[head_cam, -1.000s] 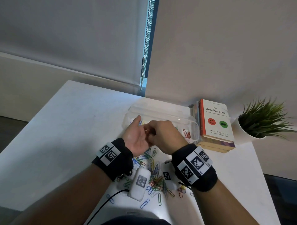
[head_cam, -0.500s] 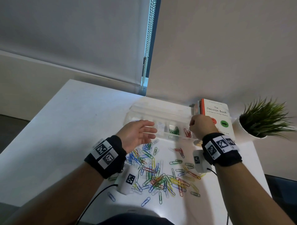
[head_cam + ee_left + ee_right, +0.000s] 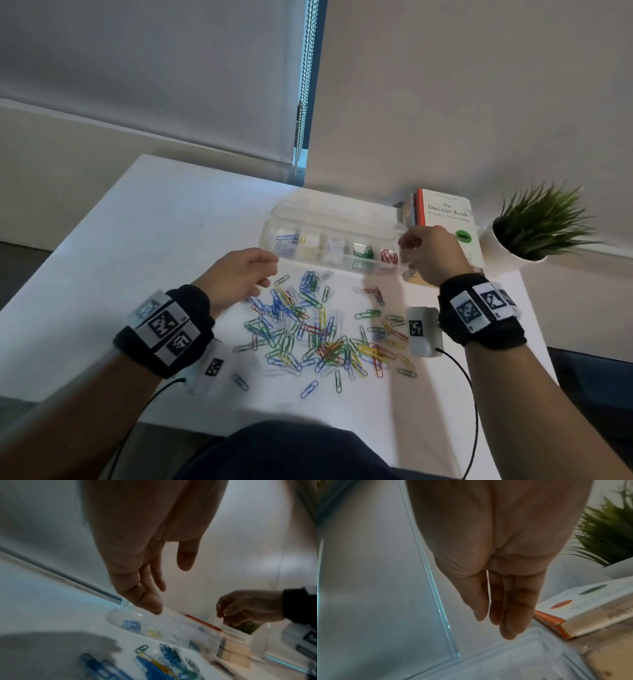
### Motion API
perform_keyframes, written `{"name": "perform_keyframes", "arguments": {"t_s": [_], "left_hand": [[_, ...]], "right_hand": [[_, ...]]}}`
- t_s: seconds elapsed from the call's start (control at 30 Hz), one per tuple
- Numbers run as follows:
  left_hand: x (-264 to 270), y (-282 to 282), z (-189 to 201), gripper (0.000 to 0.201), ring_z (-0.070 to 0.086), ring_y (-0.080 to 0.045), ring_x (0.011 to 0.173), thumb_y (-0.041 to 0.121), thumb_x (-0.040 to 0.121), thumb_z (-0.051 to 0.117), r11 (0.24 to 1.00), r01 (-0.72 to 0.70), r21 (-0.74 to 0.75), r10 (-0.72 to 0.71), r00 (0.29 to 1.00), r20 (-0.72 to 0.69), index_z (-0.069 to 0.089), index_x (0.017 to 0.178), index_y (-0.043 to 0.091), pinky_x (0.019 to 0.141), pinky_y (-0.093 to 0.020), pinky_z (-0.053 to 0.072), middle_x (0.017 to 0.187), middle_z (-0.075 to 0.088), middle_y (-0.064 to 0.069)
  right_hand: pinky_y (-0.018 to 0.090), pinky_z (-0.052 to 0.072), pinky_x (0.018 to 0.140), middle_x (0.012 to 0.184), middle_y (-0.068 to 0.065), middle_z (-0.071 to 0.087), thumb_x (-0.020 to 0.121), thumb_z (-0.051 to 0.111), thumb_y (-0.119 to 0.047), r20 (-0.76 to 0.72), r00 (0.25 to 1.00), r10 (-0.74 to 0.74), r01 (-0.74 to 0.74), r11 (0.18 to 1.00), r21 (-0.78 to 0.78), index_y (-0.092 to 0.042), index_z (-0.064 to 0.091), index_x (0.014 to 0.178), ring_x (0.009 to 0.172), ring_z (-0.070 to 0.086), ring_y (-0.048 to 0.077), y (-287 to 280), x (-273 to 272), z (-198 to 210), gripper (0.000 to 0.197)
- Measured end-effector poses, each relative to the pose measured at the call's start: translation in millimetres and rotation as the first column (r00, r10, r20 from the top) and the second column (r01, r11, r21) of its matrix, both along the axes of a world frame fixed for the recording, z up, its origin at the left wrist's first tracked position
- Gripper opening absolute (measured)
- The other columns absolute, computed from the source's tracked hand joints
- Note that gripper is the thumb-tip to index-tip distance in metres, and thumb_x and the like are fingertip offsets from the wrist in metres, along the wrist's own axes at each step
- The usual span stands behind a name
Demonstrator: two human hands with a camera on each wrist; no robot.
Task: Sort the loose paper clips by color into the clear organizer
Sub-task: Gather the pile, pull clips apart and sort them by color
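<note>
The clear organizer (image 3: 342, 266) lies open at the back of the white table. Its compartments hold blue clips (image 3: 287, 240), yellow ones (image 3: 308, 245), green ones (image 3: 363, 253) and red ones (image 3: 389, 256). A pile of loose coloured paper clips (image 3: 322, 329) spreads in front of it. My left hand (image 3: 260, 274) hovers over the pile's back left edge with relaxed fingers (image 3: 154, 601) and holds nothing. My right hand (image 3: 409, 251) hangs above the organizer's right end by the red compartment. Its fingers (image 3: 510, 615) are straight, with nothing visible between them.
A stack of books (image 3: 445, 214) lies right of the organizer, and a potted plant (image 3: 541, 226) stands further right. A bead chain (image 3: 305, 85) hangs from the blind behind. The table's left part (image 3: 137, 240) is bare. Cables trail from both wrists toward me.
My hands were together in front of the organizer. The right hand has moved right to the organizer's red end, and the left has drawn back toward the pile.
</note>
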State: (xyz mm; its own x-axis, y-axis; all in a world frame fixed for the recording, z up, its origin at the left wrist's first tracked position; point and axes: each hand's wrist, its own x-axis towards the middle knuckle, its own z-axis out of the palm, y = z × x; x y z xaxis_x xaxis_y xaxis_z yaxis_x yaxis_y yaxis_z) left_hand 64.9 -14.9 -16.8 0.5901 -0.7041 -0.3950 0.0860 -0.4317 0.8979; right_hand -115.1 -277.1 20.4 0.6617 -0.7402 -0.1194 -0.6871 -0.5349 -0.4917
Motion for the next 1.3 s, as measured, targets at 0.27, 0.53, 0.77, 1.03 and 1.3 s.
{"name": "perform_keyframes", "arguments": {"t_s": [0.27,0.53,0.77,1.03,1.3], "left_hand": [[-11.7,51.1,-23.2,0.021,0.050,-0.003,0.058,0.017,0.073,0.078,0.868,0.356,0.345,-0.461,0.837,0.296,0.063,0.084,0.024,0.066,-0.023,0.043,0.070,0.062,0.008],[-34.8,69.3,-54.5,0.037,0.054,-0.015,0.074,0.028,0.063,0.078,0.600,0.452,0.660,-0.758,0.585,0.289,0.041,0.070,0.029,0.066,-0.029,0.047,0.075,0.055,0.010],[-49.0,32.7,-53.3,0.024,0.050,-0.017,0.080,0.015,0.075,0.069,0.626,0.479,0.615,-0.769,0.510,0.386,0.047,0.079,0.024,0.063,-0.026,0.033,0.076,0.052,0.008],[-19.7,19.5,-38.8,0.029,0.054,-0.021,0.094,0.027,0.077,0.076,0.915,0.253,0.313,-0.389,0.759,0.523,0.057,0.100,0.029,0.082,-0.028,0.042,0.094,0.054,0.005],[-21.2,20.1,-44.8,0.117,0.019,-0.033,0.137,0.062,0.063,0.079,0.711,0.225,0.666,-0.587,0.712,0.386,0.011,0.153,0.029,0.111,-0.045,0.031,0.149,0.014,-0.008]], "right_hand": [[0.025,0.043,0.068,0.089,-0.006,0.063,0.078,0.072,-0.020,-0.163,0.931,0.328,-0.299,0.938,0.178,-0.024,0.063,0.089,0.079,0.057,0.013,99.3,-44.5,-25.9,0.014],[0.037,0.049,0.070,0.087,-0.002,0.057,0.073,0.070,-0.032,-0.297,0.703,0.647,-0.600,0.763,0.240,-0.020,0.050,0.076,0.083,0.053,0.020,176.1,-29.6,-64.4,0.024],[0.037,0.052,0.076,0.096,0.010,0.066,0.085,0.057,-0.028,-0.392,0.648,0.653,-0.631,0.749,0.205,-0.021,0.066,0.094,0.091,0.063,0.031,199.6,6.1,-70.3,0.015],[0.031,0.044,0.075,0.102,0.004,0.060,0.084,0.063,-0.030,-0.245,0.949,0.197,-0.175,0.979,0.109,-0.023,0.062,0.100,0.095,0.058,0.024,141.2,-20.7,-59.6,0.018],[0.050,0.042,0.096,0.131,0.014,0.035,0.078,0.064,-0.061,-0.371,0.916,-0.151,0.211,0.969,0.127,-0.025,0.039,0.135,0.122,0.037,0.036,103.0,-52.5,-64.6,0.071]]}}
